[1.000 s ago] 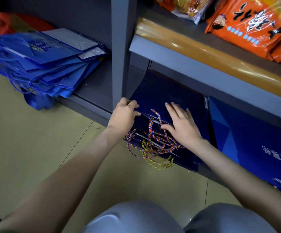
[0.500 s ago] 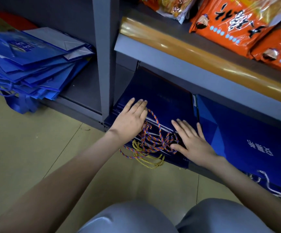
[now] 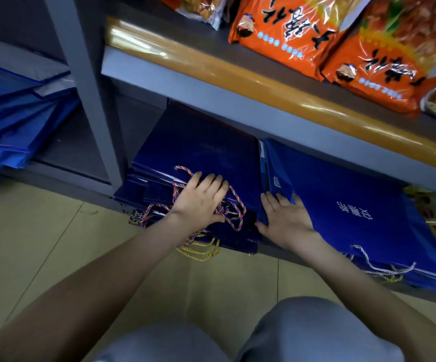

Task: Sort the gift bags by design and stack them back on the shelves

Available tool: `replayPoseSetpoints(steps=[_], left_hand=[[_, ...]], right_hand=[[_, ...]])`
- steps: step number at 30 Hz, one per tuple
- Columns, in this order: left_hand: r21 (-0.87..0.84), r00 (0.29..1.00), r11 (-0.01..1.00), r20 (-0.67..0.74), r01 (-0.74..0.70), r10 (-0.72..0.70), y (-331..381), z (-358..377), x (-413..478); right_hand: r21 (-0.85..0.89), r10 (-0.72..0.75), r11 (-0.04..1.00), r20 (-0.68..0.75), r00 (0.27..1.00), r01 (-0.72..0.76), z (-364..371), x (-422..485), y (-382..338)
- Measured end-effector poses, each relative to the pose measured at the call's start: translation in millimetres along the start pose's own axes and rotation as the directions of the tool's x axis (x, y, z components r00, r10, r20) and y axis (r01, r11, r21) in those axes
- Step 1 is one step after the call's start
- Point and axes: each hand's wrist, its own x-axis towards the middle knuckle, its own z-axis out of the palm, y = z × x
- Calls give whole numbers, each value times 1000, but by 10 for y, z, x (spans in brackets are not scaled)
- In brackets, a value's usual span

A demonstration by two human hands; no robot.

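- Bottom shelf (image 3: 73, 148), right of the grey upright (image 3: 81, 87): two stacks of gift bags lying flat, side by side, nearly touching.
- Dark navy stack (image 3: 204, 150) sits at the left end of this bay, against the upright. Its front edge overhangs the shelf's front edge a little.
- Multicolour rope handles (image 3: 234, 206) loop over the front of the navy stack; yellow cord handles (image 3: 201, 250) hang below the front edge toward the floor (image 3: 55, 244).
- Left hand (image 3: 201, 199): palm down on the front part of the navy stack, fingers nearly straight and close together, thumb out by the rope handles. Pressing, not gripping, as far as can be seen.
- Brighter blue stack (image 3: 355, 199) with white characters on top fills the right part of the bay. White cord handles (image 3: 384, 267) trail at its front right.
- Right hand (image 3: 287, 218): flat on the front left corner of the brighter blue stack, fingers straight and slightly spread, thumb toward the navy stack. Holding nothing.
- Left bay, beyond the upright: lighter blue bags (image 3: 16, 118) piled loosely, fanned, at the bay's left side.
- Shelf above carries an amber price strip (image 3: 237, 82) along its front edge and orange snack packets (image 3: 290, 30).
- Grey trouser knees (image 3: 316, 330) at bottom of view.
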Motion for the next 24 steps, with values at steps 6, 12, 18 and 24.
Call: replayPoseSetpoints(steps=[6, 12, 18, 24], left_hand=[[152, 996, 988, -69, -37, 48, -185, 137, 53], [90, 955, 990, -266, -109, 130, -259, 54, 78], [5, 890, 993, -443, -117, 107, -407, -312, -74], [60, 881, 995, -462, -85, 103, -181, -157, -376]], right_hand=[[135, -23, 990, -126, 992, 40, 35, -38, 52], [687, -13, 719, -135, 991, 103, -189, -76, 10], [995, 45, 76, -72, 996, 68, -71, -85, 40], [476, -133, -877, -102, 986, -69, 111, -178, 282]])
